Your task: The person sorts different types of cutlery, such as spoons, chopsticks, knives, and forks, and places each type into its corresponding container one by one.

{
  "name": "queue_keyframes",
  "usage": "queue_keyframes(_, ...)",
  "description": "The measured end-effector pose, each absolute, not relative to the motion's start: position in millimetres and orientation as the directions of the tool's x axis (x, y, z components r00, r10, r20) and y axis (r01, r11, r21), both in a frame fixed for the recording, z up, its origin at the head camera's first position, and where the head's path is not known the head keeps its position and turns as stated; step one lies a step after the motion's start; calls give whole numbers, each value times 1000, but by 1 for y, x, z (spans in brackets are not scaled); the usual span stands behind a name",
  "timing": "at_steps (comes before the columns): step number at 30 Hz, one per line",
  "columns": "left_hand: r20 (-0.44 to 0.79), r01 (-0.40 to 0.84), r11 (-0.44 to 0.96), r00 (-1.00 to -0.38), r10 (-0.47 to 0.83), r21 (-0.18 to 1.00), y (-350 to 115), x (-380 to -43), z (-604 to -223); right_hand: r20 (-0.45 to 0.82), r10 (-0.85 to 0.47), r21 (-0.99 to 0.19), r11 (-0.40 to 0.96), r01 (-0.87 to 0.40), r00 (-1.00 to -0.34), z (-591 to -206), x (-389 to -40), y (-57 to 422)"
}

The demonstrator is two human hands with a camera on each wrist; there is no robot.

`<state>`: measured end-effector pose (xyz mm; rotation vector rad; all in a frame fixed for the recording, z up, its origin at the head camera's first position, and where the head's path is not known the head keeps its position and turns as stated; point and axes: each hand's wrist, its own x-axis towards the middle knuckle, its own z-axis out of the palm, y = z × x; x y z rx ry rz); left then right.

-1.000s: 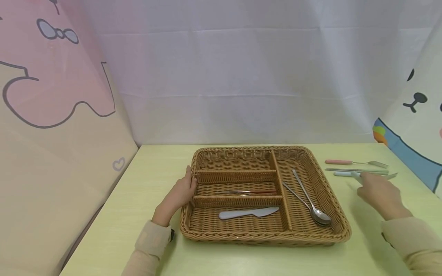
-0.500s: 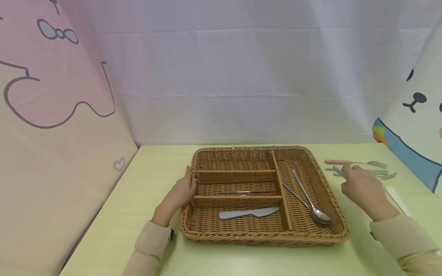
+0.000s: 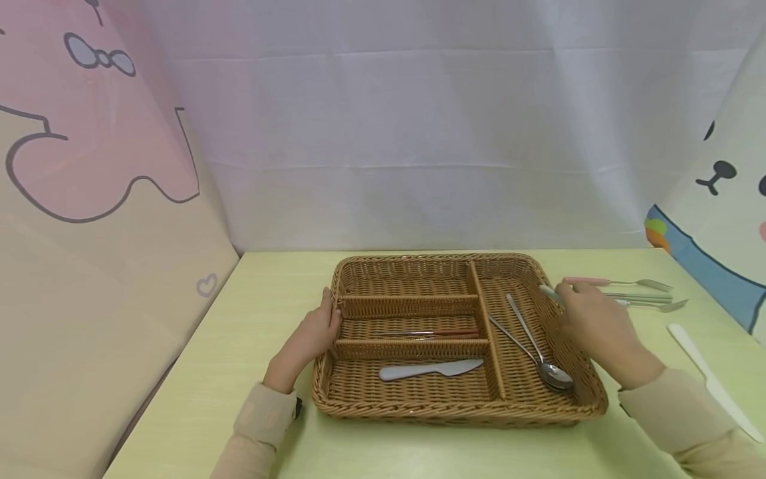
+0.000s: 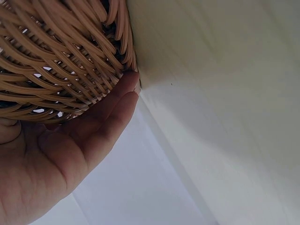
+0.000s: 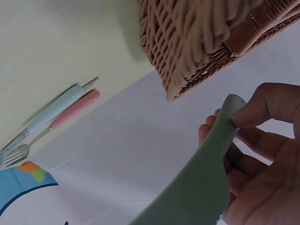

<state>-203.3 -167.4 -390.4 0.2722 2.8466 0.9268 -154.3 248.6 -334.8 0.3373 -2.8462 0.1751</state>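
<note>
A wicker basket [image 3: 461,414] with several compartments stands on the table. My left hand [image 3: 311,332] holds its left side; in the left wrist view the fingers lie along the outer wall. My right hand [image 3: 598,326] is at the basket's right rim and pinches a pale green knife [image 5: 194,183] near the handle end, its far part cut off in the right wrist view. Inside the basket, a white knife [image 3: 419,371] lies in the front-left compartment, chopsticks [image 3: 455,332] with reddish-brown ends in the middle one, and two spoons [image 3: 555,378] in the right one.
Right of the basket lie a pink-handled fork [image 3: 586,281], green chopsticks [image 3: 649,297] and a pale-handled fork [image 3: 670,307]. Another white knife [image 3: 712,376] rests near the table's right edge. A white cloth [image 3: 419,146] hangs behind; printed cloths hang at both sides.
My right hand has moved left with the green knife, from the cutlery on the right to the basket's rim. The white knife on the table has come into sight. My left hand stays put.
</note>
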Motion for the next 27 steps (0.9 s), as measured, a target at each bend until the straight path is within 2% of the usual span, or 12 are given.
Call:
queue_keyframes(7,-73,128,801,-975,209,585,-167,-203,-390,310,-268,-56,953,-299,-912,-333,-152,229)
queue_keyframes(14,-75,128,797,-974,212,591,-168,-204,-391,368,-352,13,928,-373,-861,-333,-151,209)
queue_keyframes(27,-73,128,797,-975,211,590,-168,-205,-392,385,-465,115,881,-459,-797,-336,-145,173)
